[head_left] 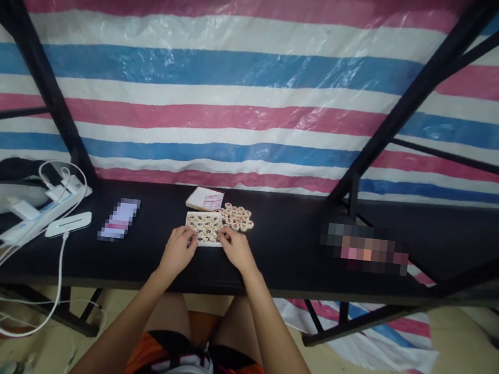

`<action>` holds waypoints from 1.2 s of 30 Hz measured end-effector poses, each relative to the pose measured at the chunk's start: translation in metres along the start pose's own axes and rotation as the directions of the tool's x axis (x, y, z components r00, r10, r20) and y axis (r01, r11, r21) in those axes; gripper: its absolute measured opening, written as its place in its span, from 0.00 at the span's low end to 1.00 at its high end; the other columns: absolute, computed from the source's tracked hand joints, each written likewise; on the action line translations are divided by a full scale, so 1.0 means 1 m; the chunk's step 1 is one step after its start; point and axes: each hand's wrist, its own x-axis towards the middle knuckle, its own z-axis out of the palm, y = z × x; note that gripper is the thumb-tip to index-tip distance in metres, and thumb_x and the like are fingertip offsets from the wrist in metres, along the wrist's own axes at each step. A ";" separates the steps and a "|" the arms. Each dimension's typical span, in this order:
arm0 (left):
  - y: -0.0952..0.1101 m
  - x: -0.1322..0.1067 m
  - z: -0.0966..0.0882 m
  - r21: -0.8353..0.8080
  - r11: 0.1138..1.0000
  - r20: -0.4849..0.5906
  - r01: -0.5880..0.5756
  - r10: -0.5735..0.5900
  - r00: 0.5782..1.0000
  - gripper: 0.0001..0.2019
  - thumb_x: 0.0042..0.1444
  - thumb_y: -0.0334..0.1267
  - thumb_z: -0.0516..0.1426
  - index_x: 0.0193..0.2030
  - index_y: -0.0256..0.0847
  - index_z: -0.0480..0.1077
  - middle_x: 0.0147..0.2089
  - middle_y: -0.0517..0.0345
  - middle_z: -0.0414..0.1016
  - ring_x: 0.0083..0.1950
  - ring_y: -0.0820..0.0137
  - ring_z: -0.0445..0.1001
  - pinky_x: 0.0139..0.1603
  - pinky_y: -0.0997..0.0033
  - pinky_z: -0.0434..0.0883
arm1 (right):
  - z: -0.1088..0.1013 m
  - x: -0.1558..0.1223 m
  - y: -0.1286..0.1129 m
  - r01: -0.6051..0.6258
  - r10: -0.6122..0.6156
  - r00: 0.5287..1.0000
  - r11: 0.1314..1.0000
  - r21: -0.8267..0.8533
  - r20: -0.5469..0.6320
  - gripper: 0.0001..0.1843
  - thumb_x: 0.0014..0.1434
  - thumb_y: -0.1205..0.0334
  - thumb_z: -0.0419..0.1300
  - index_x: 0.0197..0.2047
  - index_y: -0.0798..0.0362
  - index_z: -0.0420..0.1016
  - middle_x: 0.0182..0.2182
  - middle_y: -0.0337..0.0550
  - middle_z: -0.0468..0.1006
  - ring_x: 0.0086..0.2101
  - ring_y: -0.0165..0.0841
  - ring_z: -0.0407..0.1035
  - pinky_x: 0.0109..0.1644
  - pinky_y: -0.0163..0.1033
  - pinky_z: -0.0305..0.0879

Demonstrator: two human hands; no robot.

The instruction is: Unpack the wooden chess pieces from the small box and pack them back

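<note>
A small white tray (189, 220) with rows of round wooden game pieces lies on the black table (282, 256) in front of me. My left hand (177, 251) rests at the tray's near left corner, fingers curled against its edge. My right hand (236, 248) touches the tray's right side, fingertips pinched at a piece there. A loose heap of the same round pieces (236, 215) lies just behind and right of the tray. A white and pink box lid (204, 198) sits behind the tray.
A white power strip with plugs and cables (46, 213) and a white flat device (68, 224) lie at the table's left. Blurred patches sit left and right of the tray. Black metal frame bars (400, 113) rise on both sides; a striped tarp hangs behind.
</note>
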 end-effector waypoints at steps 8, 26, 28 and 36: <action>0.004 0.045 -0.019 0.265 0.961 0.151 -0.084 0.045 0.988 0.14 0.59 0.39 0.50 0.45 0.40 0.73 0.47 0.47 0.72 0.50 0.58 0.68 0.51 0.61 0.65 | -0.002 0.000 0.000 0.001 -0.001 1.000 1.000 0.012 0.003 0.12 0.59 0.62 0.51 0.36 0.52 0.76 0.23 0.37 0.72 0.26 0.29 0.66 0.34 0.31 0.58; -0.001 0.086 -0.018 0.353 0.934 0.294 -0.062 -0.047 0.955 0.12 0.56 0.33 0.50 0.35 0.40 0.75 0.40 0.47 0.76 0.44 0.61 0.72 0.45 0.66 0.67 | -0.003 0.000 0.000 -0.015 0.014 1.000 0.999 0.040 0.007 0.11 0.59 0.61 0.51 0.35 0.51 0.75 0.24 0.36 0.73 0.26 0.29 0.66 0.34 0.31 0.58; 0.002 0.086 -0.017 0.375 0.924 0.270 -0.070 -0.036 0.962 0.12 0.56 0.33 0.50 0.37 0.39 0.75 0.42 0.45 0.76 0.45 0.60 0.71 0.45 0.64 0.67 | -0.003 0.000 -0.001 -0.011 0.011 1.000 0.999 0.036 0.007 0.11 0.59 0.61 0.51 0.35 0.51 0.75 0.24 0.36 0.73 0.26 0.29 0.66 0.34 0.31 0.58; 0.002 0.091 -0.011 0.369 0.930 0.238 0.010 -0.104 0.966 0.13 0.53 0.31 0.51 0.42 0.39 0.74 0.42 0.44 0.76 0.45 0.57 0.72 0.44 0.63 0.67 | -0.004 0.000 0.000 -0.001 0.000 1.000 0.999 0.039 0.008 0.11 0.59 0.62 0.51 0.35 0.51 0.75 0.24 0.36 0.73 0.26 0.29 0.66 0.34 0.31 0.58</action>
